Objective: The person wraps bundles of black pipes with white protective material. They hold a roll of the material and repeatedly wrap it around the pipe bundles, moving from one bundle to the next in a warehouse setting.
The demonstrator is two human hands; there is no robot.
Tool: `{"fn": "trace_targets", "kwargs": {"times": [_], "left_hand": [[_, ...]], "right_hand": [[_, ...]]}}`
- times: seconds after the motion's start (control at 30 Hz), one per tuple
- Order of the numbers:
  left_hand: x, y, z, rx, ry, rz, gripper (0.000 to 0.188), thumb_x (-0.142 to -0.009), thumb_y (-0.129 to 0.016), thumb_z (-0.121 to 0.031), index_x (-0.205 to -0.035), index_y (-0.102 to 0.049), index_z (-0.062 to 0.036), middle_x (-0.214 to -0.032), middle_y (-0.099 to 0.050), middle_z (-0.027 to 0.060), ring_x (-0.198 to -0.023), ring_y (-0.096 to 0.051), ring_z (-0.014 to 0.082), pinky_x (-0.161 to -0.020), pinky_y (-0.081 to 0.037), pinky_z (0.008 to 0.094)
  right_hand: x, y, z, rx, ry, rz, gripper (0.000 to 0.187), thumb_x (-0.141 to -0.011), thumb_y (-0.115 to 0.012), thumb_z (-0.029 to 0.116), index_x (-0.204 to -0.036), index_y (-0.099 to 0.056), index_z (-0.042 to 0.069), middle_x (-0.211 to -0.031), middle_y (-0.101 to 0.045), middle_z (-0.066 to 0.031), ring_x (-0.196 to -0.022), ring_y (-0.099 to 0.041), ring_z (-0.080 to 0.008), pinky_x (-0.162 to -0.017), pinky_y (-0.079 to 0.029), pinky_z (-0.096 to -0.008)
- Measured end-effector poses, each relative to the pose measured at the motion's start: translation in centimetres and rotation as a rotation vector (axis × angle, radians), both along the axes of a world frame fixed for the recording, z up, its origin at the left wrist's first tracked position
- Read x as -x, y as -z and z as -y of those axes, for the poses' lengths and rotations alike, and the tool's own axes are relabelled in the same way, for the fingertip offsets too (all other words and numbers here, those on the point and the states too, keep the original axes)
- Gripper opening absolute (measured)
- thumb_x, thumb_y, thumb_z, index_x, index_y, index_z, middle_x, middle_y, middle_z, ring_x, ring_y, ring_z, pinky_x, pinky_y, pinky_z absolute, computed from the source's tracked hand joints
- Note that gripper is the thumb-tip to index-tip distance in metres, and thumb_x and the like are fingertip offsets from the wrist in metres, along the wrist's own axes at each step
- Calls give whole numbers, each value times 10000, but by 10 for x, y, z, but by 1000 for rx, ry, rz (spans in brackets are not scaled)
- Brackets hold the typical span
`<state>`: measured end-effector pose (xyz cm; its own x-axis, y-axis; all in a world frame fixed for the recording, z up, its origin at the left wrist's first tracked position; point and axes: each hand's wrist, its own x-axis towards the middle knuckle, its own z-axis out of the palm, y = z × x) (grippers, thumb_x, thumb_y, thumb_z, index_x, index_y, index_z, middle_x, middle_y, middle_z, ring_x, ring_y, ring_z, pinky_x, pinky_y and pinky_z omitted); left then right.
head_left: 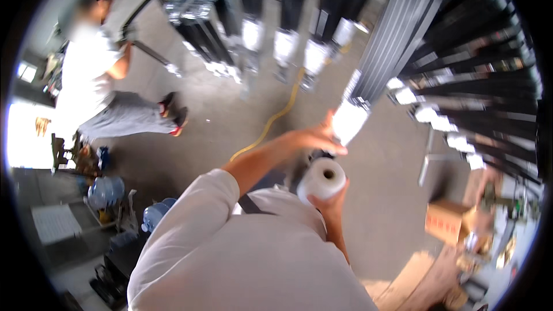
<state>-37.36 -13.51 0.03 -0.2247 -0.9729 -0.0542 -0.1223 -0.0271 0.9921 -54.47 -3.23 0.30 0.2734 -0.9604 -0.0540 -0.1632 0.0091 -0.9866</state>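
My right hand is closed around a thick roll of clear stretch film, its hollow core facing up. Just beyond it, my left hand has its fingers spread against the white-wrapped end of a bundle of long dark profiles. Whether the fingertips press on the wrap or only lie beside it is blurred. The bundle slants away toward the upper right.
More dark profiles with white-wrapped ends stand ahead and along the right. A yellow cable crosses the floor. At the left, a person holds a black bent frame. Water jugs and a cardboard box sit lower down.
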Motion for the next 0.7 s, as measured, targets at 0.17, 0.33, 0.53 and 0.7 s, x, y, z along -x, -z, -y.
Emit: {"fn": "trace_targets", "kwargs": {"times": [0.17,0.33,0.53,0.7], "left_hand": [[19,19,11,-186,63,-298,481,-688,-691,-184,-1077,-507,32,-968,-572,50,-919,-507,129,-783,-423,277],[0,9,2,-216,198,-319,709,-570,-776,-258,-1144,-458,10,-1050,-556,95,-990,-503,187,-869,-388,309],[14,-20,-16,-236,142,-172,789,-562,-782,-293,-1195,-418,5,-1087,-527,94,-1027,-474,187,-907,-358,316],[-6,-14,-33,-172,67,10,976,-570,-708,-549,-1283,-290,-30,-1223,-420,169,-1160,-356,300,-987,-253,384]], "right_hand": [[35,0,-15,-131,201,-3,845,-437,-806,207,-1125,-351,25,-1034,-444,-83,-972,-461,-206,-850,-383,-359],[114,19,26,-197,292,278,815,-493,-753,251,-1183,-388,15,-1044,-512,-90,-957,-524,-210,-809,-462,-346],[53,140,132,-230,-17,370,430,-695,-639,84,-1085,-485,-13,-954,-589,-97,-827,-584,-191,-746,-472,-296],[-51,110,110,-403,-555,711,599,-836,-540,315,-1319,-273,82,-1327,-338,-99,-1207,-347,-188,-1016,-258,-347]]}}
